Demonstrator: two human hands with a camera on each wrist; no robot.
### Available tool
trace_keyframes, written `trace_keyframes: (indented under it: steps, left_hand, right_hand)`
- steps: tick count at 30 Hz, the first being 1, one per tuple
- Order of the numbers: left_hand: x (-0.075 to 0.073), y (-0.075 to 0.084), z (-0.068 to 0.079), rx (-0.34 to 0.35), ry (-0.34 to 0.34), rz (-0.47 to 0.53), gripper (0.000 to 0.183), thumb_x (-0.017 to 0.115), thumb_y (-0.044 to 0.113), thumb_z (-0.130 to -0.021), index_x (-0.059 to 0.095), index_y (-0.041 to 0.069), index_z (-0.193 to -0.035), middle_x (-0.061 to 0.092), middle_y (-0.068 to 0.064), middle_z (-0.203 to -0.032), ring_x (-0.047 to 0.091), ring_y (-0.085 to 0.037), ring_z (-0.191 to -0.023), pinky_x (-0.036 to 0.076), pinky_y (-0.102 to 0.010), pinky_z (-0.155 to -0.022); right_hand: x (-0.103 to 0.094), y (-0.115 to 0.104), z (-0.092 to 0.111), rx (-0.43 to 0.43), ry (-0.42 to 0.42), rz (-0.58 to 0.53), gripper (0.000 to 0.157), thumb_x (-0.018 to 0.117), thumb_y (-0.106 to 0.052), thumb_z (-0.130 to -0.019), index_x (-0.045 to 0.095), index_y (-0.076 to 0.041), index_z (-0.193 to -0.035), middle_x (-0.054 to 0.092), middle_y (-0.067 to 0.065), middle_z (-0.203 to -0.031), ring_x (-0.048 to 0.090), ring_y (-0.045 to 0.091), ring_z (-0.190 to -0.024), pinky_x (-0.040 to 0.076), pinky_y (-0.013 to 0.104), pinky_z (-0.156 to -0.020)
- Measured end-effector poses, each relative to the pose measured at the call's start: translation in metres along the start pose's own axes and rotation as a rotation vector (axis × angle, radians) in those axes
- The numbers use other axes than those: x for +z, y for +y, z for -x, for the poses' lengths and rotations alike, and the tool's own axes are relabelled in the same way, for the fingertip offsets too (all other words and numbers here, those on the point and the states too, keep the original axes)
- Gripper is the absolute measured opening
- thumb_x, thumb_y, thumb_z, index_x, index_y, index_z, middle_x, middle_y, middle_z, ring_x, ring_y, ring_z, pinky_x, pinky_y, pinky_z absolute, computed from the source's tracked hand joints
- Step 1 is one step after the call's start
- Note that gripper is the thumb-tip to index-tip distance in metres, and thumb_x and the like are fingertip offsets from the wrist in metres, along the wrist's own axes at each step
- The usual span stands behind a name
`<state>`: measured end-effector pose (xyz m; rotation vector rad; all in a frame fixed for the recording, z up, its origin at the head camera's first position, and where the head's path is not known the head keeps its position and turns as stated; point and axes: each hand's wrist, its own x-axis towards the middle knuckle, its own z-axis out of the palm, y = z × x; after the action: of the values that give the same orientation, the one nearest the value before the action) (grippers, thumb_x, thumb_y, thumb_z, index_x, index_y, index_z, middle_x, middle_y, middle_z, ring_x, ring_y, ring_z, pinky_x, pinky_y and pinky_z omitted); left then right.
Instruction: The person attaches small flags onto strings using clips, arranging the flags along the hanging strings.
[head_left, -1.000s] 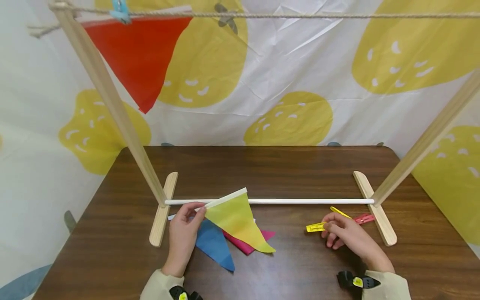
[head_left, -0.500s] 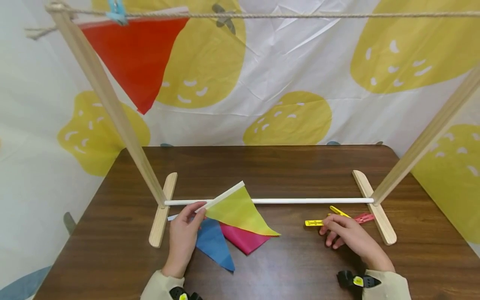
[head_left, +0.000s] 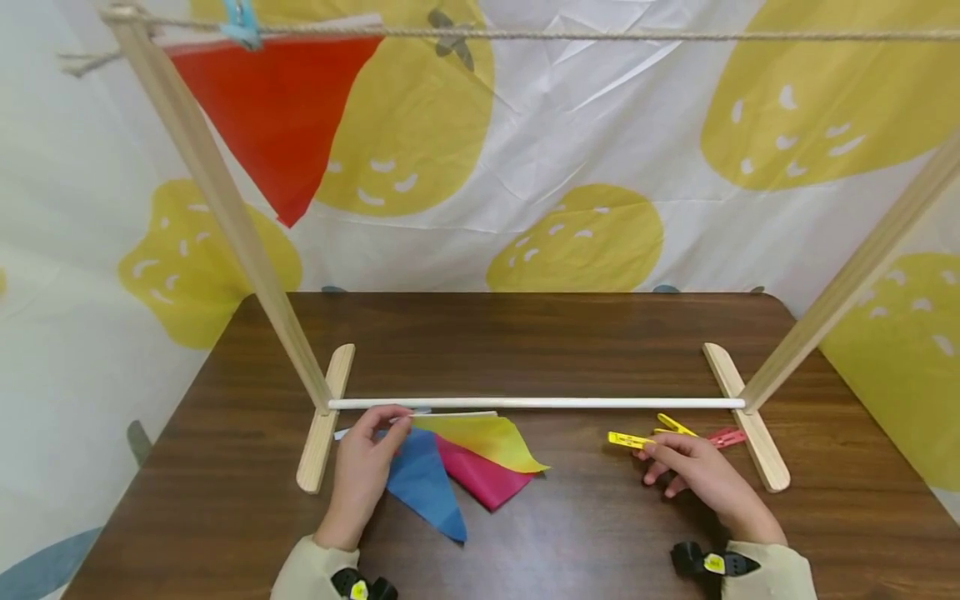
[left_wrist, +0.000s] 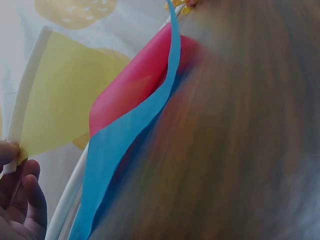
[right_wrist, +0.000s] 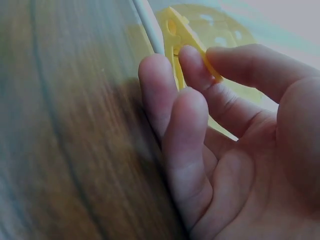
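brn table (head_left: 570,533) has stand (head_left: 538,403), blue flag (head_left: 427,487), pink flag (head_left: 486,483), yel clip (head_left: 677,424) & pink clip (head_left: 727,438) on it.

Cream sleeves: the left sleeve (head_left: 296,569) towards seven o'clock in the head view, the right sleeve (head_left: 772,575) between four and five. The left wrist device (head_left: 347,579) and right wrist device (head_left: 741,565) are black with a rounded knob (head_left: 685,558) and small yellow label (head_left: 714,563), its markings unreadable. The left hand (head_left: 362,475) and right hand (head_left: 705,475) are bare

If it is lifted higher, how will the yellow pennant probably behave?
The yellow pennant is probably floppy, since its free edges curve. Its white strip may be stiffer: pinched at one end by the left hand, it looks nearly straight.
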<state>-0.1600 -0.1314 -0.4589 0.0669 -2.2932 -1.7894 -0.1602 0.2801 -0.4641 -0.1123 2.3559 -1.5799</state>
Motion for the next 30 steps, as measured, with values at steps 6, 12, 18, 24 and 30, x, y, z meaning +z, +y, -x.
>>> trace_keyframes:
  steps: [6,12,18,24,30]
  left_hand:
    - [-0.002,-0.013,-0.005,-0.005,0.007,-0.019,0.020,0.069,0.030,-0.078,0.062,0.016,-0.091,0.062,0.001,-0.086,0.056,-0.015,-0.074,0.045,-0.024,-0.061]
    - [-0.003,-0.013,-0.007,0.021,0.002,-0.027,0.024,0.069,0.040,-0.075,0.063,0.021,-0.089,0.063,0.004,-0.083,0.057,-0.016,-0.070,0.047,-0.026,-0.061]
    - [-0.004,-0.013,-0.005,0.082,0.004,-0.145,0.017,0.069,0.038,-0.075,0.064,0.023,-0.084,0.062,0.011,-0.081,0.055,-0.010,-0.071,0.046,-0.026,-0.063]
    - [-0.007,-0.010,-0.006,0.160,0.008,-0.394,0.009,0.068,0.032,-0.078,0.064,0.024,-0.081,0.061,0.012,-0.080,0.054,-0.005,-0.074,0.045,-0.028,-0.064]
    - [-0.013,-0.009,-0.005,0.188,-0.008,-0.494,0.010,0.066,0.027,-0.081,0.067,0.024,-0.090,0.063,0.011,-0.085,0.056,-0.006,-0.075,0.045,-0.029,-0.065]
  right_hand:
    - [0.005,-0.003,-0.002,-0.025,0.007,-0.005,0.034,0.048,-0.025,-0.092,0.054,0.006,-0.103,0.061,0.018,-0.092,0.061,0.019,-0.070,0.049,0.034,-0.052]
    - [0.008,-0.010,-0.005,-0.075,0.077,-0.046,0.035,0.042,-0.028,-0.095,0.053,0.005,-0.101,0.058,0.021,-0.094,0.061,0.021,-0.071,0.048,0.035,-0.052]
    - [0.008,-0.016,-0.006,-0.166,0.138,-0.032,0.031,0.045,-0.023,-0.094,0.054,0.006,-0.101,0.059,0.020,-0.086,0.060,0.018,-0.071,0.047,0.034,-0.051]
    - [0.005,-0.023,-0.007,-0.229,0.199,0.032,0.028,0.053,-0.022,-0.090,0.058,0.003,-0.099,0.062,0.014,-0.078,0.058,0.018,-0.072,0.047,0.033,-0.051]
    - [0.002,-0.027,-0.008,-0.232,0.247,0.075,0.025,0.057,-0.022,-0.088,0.060,0.000,-0.098,0.062,0.012,-0.076,0.057,0.020,-0.071,0.046,0.032,-0.050]
